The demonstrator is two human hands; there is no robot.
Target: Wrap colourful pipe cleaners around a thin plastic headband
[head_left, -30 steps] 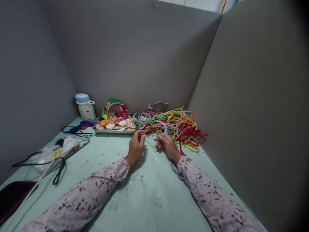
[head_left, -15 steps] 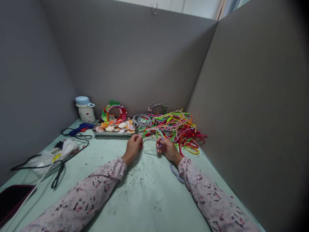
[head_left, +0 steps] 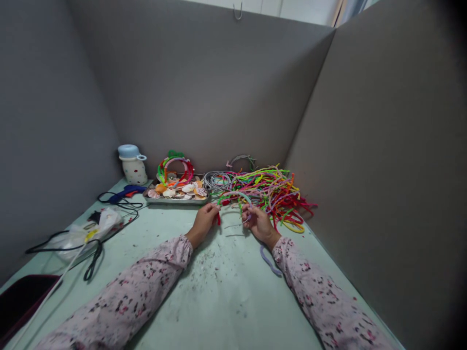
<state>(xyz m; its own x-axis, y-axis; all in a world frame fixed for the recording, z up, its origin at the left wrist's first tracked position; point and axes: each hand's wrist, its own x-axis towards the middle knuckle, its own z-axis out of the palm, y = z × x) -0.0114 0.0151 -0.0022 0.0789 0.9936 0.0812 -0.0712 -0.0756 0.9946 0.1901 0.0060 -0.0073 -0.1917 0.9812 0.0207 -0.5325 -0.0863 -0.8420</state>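
Observation:
Both my hands hold one arched headband (head_left: 233, 195) wrapped in coloured pipe cleaner. My left hand (head_left: 204, 222) pinches its left end, where a red bit shows by the fingers. My right hand (head_left: 258, 221) is closed on the right end, with a lilac strand at its fingertips. The band stands upright over the pale green tabletop (head_left: 219, 291), just in front of a tangled heap of bright pipe cleaners (head_left: 273, 192). A lilac pipe cleaner (head_left: 269, 260) lies on the table beside my right sleeve.
A metal tray of seashells (head_left: 177, 193) with finished headbands (head_left: 175, 167) stands at the back. Left of it are a dotted white jar (head_left: 133, 165), a blue glue gun (head_left: 124, 192) with black cords, and a plastic bag (head_left: 87, 231). Grey partitions enclose the desk.
Both hands have drawn the headband slightly back from the heap and raised it; the view has shifted a little. The grips are unchanged.

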